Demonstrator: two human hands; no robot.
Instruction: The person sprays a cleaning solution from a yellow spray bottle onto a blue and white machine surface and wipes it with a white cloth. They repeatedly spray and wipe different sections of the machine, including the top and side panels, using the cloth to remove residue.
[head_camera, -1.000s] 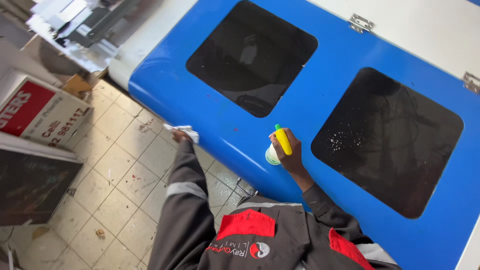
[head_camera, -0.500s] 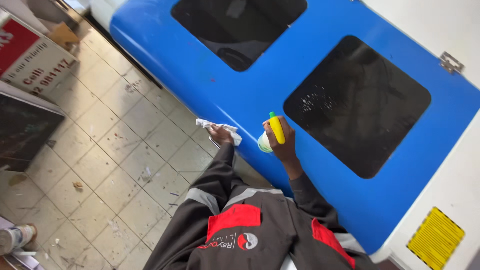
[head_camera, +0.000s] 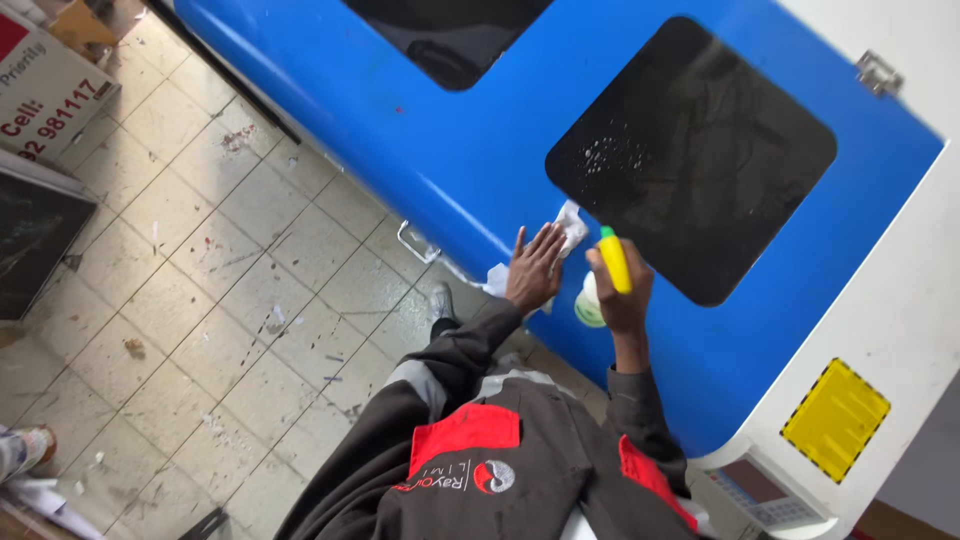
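My left hand (head_camera: 535, 268) lies flat, fingers spread, on a white cloth (head_camera: 567, 228) pressed against the blue lid (head_camera: 450, 150) of a large machine, just below the corner of a dark window (head_camera: 700, 150). My right hand (head_camera: 622, 292) is beside it, closed around a spray bottle (head_camera: 612, 262) with a yellow nozzle and a pale green body. The nozzle points up towards the window. Small droplets (head_camera: 603, 155) speckle the window's left part. Both dark grey sleeves reach up from my red and grey jacket (head_camera: 480, 470).
A second dark window (head_camera: 450, 35) sits further left on the lid. The machine's white body carries a yellow label (head_camera: 835, 420) and a control panel (head_camera: 765, 492). A littered tiled floor (head_camera: 200, 300) lies to the left, with a sign board (head_camera: 45, 90) and a metal handle (head_camera: 415, 243).
My left hand has carried the cloth from the lid's lower edge up onto the blue surface beside the window. The right hand keeps the bottle. My view has shifted right along the machine.
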